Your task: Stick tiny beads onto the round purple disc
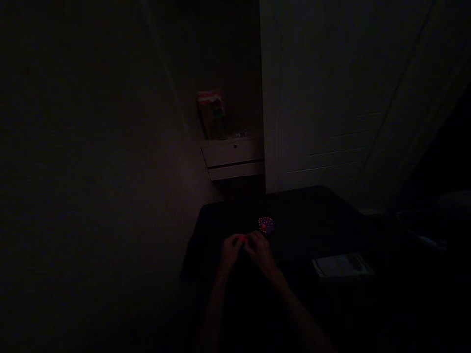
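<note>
In the dim head view my left hand [231,246] and my right hand [259,246] meet over a dark table [305,215]. Between their fingertips is a small bright red piece [242,238]. Fingers of both hands are pinched on it; its exact kind is too dark and small to make out. Just beyond my right hand lies a small rounded purple item [270,224] with a rim of pinkish dots and an orange-red spot at its left. Neither hand touches it.
A stack of papers or a book [342,265] lies at the table's near right. Behind stands a pale drawer unit [235,153] with a red-topped box [210,113] on it. A wall [110,147] rises at left, a white panelled door [316,98] at right.
</note>
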A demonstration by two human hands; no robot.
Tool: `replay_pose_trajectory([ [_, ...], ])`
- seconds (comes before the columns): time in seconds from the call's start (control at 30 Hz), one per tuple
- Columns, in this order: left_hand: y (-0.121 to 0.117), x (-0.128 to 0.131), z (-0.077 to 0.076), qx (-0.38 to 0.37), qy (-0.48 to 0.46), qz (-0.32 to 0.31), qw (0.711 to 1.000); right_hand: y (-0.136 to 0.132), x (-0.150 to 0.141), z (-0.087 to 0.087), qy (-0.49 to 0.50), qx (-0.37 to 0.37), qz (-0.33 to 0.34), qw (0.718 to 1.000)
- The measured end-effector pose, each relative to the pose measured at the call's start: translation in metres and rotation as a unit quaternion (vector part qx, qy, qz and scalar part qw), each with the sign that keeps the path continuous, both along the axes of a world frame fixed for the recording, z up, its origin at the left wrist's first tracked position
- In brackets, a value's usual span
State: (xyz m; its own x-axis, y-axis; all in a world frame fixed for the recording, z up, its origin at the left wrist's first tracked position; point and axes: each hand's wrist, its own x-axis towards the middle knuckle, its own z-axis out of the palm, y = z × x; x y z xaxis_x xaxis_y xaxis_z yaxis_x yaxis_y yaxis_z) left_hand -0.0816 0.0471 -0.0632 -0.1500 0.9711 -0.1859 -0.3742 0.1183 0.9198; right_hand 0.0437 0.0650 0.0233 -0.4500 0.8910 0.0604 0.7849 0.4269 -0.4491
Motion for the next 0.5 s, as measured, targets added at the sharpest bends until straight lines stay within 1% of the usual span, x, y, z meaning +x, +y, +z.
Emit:
replay_pose_trajectory([
  [0.1, 0.0001, -0.0001, -0.0006, 0.006, 0.004, -0.006, 1.0, 0.0002, 0.0014, -0.003, 0.007, 0.008, -0.009, 1.0],
  [0.27, -0.002, -0.0033, 0.0008, 0.031, 0.005, -0.021, 0.999, 0.0012, 0.0038, -0.0035, 0.026, 0.008, 0.004, 1.0],
  [0.4, -0.0032, -0.0076, 0.0001, 0.002, -0.037, -0.032, 0.999, 0.0038, 0.0043, -0.0018, 0.036, -0.026, 0.028, 0.999],
  [0.5, -0.0024, -0.0097, -0.0015, 0.006, -0.032, -0.039, 0.999, 0.0061, 0.0036, 0.0, 0.032, -0.042, 0.036, 0.998],
])
